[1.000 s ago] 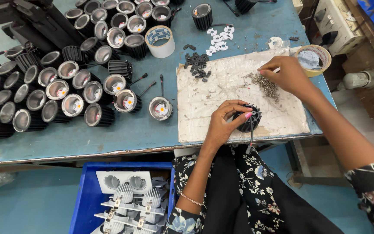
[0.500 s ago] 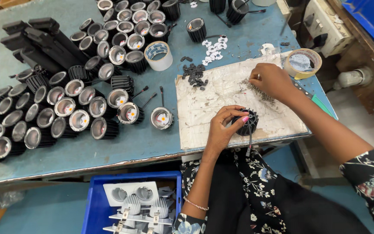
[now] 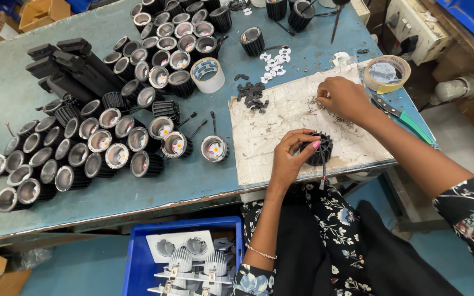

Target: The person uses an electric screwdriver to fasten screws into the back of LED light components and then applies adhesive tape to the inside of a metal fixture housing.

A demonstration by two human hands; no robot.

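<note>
Compared with a second ago, the right hand [image 3: 342, 97] is sitting slightly lower on the white sheet [image 3: 281, 131], and the left hand [image 3: 291, 159] is staying clamped on the same lamp body. Its fingers are wrapping round the black finned lamp housing [image 3: 321, 149], a ribbed, round metal piece, and pinning it against the worn, scuffed sheet near the table's front edge. A dark wire is hanging from the housing over the edge; how the housing looks inside is hidden by the fingers. The right hand's fingertips are pinching down at a scatter of tiny dark screws [image 3: 340, 116]; whether they are actually gripping one is too small to tell.

Just left of the sheet, a single finished lamp [image 3: 214, 148] is lying face up, its shiny reflector cup ringed in black. Further left, rows of similar black finned lamps [image 3: 100, 145] are crowding the dusty blue-grey table [image 3: 193, 186], some on their sides, with silvery reflectors catching the light. A roll of white tape [image 3: 207, 74] is standing among them, and a roll of tan tape [image 3: 386, 73] is resting by the sheet's far right corner, beside a green-handled tool [image 3: 407, 116] partly covered by the right forearm. Small black clips [image 3: 252, 94] and white plastic rings [image 3: 274, 59] are heaped above the sheet. Below the table, a blue crate [image 3: 138, 263] holding pale finned fittings is being cut off by the frame's bottom edge.
</note>
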